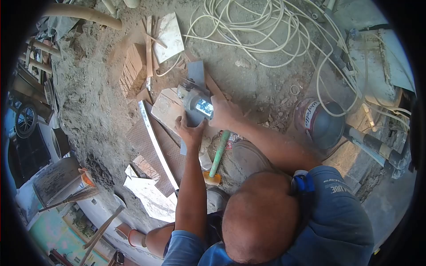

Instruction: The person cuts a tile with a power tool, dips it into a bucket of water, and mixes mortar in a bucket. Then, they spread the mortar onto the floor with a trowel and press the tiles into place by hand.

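My right hand (225, 113) is wrapped round the body of a grey power tool (191, 98) that looks like an angle grinder, with a bright, shiny patch on its side. My left hand (191, 129) is just below the tool, its fingers curled at the edge of a flat grey strip (195, 72). That strip runs under the tool, which hides its middle. Beneath both lies a pale, dusty slab (166, 105). A green-handled tool (219, 150) with an orange-yellow end rests near my feet.
A long metal straightedge (155, 139) lies across brown tiles (143, 133), left of my hands. White tile pieces (153, 195) are lower left. Coiled white hose (266, 26) spreads at the top. A bucket (324, 124) stands right, and a reddish block (134, 71) sits upper left.
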`<state>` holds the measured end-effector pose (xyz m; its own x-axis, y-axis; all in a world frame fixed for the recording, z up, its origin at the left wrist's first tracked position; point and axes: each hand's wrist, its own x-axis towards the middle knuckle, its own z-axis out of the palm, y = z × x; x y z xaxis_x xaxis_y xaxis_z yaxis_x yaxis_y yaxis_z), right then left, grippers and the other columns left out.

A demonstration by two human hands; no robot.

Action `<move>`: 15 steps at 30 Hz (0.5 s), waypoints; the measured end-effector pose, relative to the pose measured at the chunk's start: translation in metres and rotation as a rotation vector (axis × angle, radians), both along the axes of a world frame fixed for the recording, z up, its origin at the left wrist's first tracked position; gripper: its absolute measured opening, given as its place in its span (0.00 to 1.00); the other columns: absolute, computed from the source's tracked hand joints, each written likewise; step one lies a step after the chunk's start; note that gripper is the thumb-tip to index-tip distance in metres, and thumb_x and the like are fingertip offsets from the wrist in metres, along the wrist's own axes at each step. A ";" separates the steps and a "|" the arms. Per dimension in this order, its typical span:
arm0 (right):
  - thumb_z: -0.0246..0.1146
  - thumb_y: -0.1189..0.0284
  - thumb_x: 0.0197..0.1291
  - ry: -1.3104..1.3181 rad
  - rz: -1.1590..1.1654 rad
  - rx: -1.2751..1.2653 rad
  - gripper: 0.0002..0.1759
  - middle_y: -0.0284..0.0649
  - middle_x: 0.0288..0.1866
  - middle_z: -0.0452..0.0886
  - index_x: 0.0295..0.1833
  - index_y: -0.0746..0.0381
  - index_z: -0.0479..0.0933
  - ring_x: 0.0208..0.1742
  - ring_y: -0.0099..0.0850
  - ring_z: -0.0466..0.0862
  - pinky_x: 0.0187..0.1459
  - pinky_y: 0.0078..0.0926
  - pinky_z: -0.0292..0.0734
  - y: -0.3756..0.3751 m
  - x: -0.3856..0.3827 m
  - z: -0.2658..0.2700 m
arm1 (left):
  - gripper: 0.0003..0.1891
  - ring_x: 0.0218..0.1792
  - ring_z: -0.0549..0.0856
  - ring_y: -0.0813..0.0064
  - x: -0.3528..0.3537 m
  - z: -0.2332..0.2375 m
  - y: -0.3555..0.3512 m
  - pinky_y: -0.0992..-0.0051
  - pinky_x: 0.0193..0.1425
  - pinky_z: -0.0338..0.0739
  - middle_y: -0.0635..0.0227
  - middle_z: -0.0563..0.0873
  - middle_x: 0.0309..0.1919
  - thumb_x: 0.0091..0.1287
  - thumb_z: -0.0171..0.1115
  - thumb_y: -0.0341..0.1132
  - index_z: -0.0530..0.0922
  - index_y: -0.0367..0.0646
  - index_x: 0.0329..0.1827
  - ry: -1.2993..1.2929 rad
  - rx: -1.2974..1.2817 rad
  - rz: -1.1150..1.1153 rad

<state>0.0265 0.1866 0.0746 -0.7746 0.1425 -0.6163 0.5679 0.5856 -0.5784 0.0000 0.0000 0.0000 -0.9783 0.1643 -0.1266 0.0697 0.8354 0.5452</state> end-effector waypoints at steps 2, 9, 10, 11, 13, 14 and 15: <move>0.71 0.65 0.46 0.028 -0.008 -0.010 0.29 0.54 0.47 0.82 0.53 0.64 0.68 0.52 0.52 0.82 0.53 0.47 0.78 -0.002 -0.005 0.004 | 0.45 0.59 0.74 0.53 0.001 -0.001 0.000 0.61 0.65 0.69 0.53 0.74 0.57 0.40 0.80 0.46 0.75 0.35 0.63 0.008 -0.012 0.008; 0.70 0.67 0.46 0.017 -0.012 0.000 0.27 0.54 0.45 0.83 0.51 0.64 0.69 0.51 0.52 0.83 0.52 0.47 0.79 -0.003 0.003 0.000 | 0.44 0.60 0.74 0.54 0.006 0.006 0.002 0.61 0.65 0.70 0.52 0.74 0.57 0.40 0.80 0.45 0.75 0.34 0.63 -0.019 -0.021 0.003; 0.70 0.67 0.45 0.022 -0.014 0.008 0.27 0.54 0.45 0.83 0.51 0.64 0.68 0.51 0.52 0.83 0.52 0.47 0.79 -0.003 0.006 -0.003 | 0.44 0.60 0.74 0.54 0.005 0.006 0.002 0.61 0.65 0.70 0.52 0.74 0.57 0.41 0.80 0.44 0.74 0.35 0.63 -0.018 -0.027 0.002; 0.70 0.67 0.45 0.025 -0.016 0.016 0.27 0.54 0.44 0.83 0.51 0.64 0.68 0.51 0.52 0.83 0.52 0.47 0.79 -0.003 0.009 -0.005 | 0.43 0.60 0.74 0.54 0.005 0.007 0.002 0.61 0.65 0.69 0.52 0.73 0.57 0.41 0.79 0.43 0.74 0.35 0.64 -0.019 -0.035 0.000; 0.68 0.68 0.46 0.010 0.000 0.023 0.26 0.54 0.45 0.83 0.51 0.64 0.68 0.52 0.51 0.83 0.52 0.46 0.79 0.001 0.014 0.004 | 0.43 0.60 0.74 0.54 0.002 0.008 0.002 0.62 0.66 0.69 0.52 0.73 0.58 0.41 0.79 0.43 0.74 0.35 0.64 -0.030 -0.033 0.004; 0.67 0.69 0.47 -0.007 0.016 0.029 0.26 0.54 0.46 0.83 0.51 0.64 0.68 0.52 0.51 0.83 0.52 0.45 0.79 0.003 0.017 0.008 | 0.43 0.60 0.74 0.54 0.001 0.008 0.002 0.62 0.66 0.69 0.52 0.73 0.58 0.42 0.79 0.43 0.74 0.34 0.64 -0.043 -0.032 0.008; 0.67 0.69 0.47 -0.006 0.016 0.031 0.26 0.54 0.46 0.83 0.51 0.64 0.68 0.52 0.51 0.83 0.52 0.45 0.79 0.004 0.021 0.008 | 0.43 0.60 0.74 0.54 0.000 0.010 0.003 0.62 0.66 0.69 0.52 0.73 0.58 0.42 0.79 0.43 0.74 0.34 0.64 -0.042 -0.030 0.009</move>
